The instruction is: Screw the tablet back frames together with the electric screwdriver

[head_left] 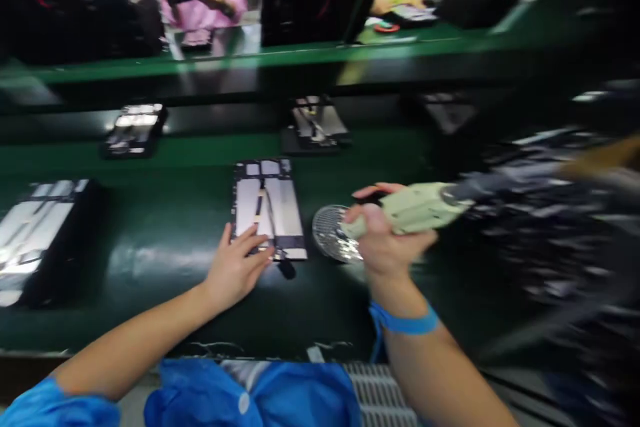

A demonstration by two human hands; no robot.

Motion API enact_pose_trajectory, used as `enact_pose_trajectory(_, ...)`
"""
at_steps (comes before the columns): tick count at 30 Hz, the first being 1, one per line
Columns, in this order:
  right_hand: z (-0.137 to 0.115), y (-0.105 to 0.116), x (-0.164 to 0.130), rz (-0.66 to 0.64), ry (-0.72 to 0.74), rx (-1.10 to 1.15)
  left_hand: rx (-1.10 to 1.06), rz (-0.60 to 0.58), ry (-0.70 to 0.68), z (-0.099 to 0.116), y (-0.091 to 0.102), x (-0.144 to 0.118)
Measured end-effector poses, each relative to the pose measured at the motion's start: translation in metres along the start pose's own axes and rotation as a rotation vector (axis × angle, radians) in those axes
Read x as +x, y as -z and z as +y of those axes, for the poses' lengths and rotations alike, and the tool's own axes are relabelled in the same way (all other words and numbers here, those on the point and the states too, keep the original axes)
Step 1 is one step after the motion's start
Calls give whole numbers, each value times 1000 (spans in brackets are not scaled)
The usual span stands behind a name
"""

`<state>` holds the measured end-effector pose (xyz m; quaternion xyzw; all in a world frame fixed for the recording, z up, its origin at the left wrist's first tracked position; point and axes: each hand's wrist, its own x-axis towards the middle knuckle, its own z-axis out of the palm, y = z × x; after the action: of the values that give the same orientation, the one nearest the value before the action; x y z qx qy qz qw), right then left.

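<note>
- right hand [385, 240] wrapped tight round a pale green power tool [420, 208], mid-frame
- left hand [235, 270] flat, fingers spread on the opened tablet [269, 208]
- looks barely started, tool not touching it yet

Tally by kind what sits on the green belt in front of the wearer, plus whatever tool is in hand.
Open device panels: 5, the nearest under the left hand, others, and a blurred one
Round mesh discs: 1
Pale green power tools, gripped by the right hand: 1
Total: 7
</note>
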<state>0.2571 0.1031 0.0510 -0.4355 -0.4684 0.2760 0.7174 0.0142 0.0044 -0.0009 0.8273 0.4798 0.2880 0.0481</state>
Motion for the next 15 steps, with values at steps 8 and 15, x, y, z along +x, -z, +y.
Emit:
enact_pose_trajectory(8,10,1,-1,-81,46,-56,-1,-12,-13,0,2,-9)
enact_pose_trajectory(15,10,4,-3,-70,44,-95,-43,-40,5,-1,7,-8)
